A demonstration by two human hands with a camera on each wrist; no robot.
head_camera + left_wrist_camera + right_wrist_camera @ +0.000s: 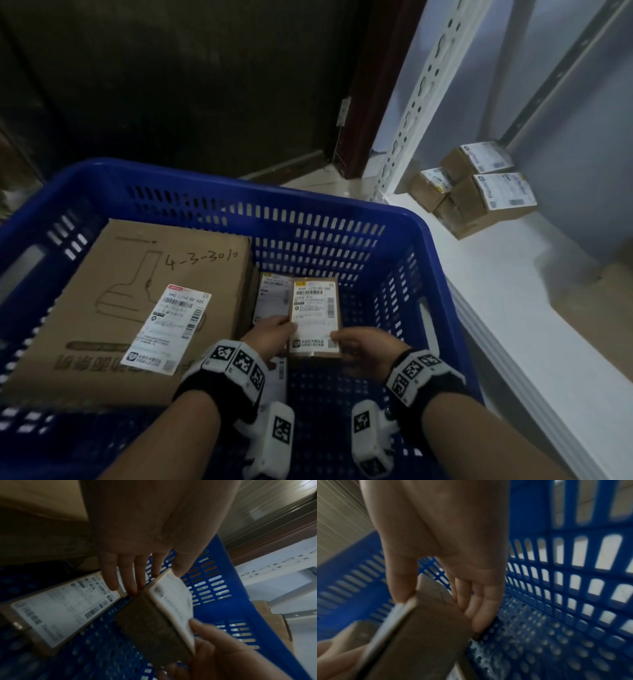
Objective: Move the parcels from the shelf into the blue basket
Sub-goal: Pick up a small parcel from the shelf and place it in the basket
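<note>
A small brown parcel (315,315) with a white label hangs low inside the blue basket (239,185), held flat between both hands. My left hand (274,334) pinches its left edge, thumb on the label and fingers (132,582) underneath. My right hand (366,346) grips its near right corner, thumb on top and fingers (476,615) below. The right wrist view shows the parcel's brown underside (423,635). Under it, a second small labelled parcel (272,294) lies on the basket floor. Several more small parcels (476,185) are stacked on the white shelf (496,274) at the right.
A large cardboard box (137,291) marked "4-3-3010" fills the basket's left half. The basket floor at the right (539,635) is bare perforated plastic. A white slotted shelf upright (421,96) rises behind the basket's right corner. Dark wall stands behind.
</note>
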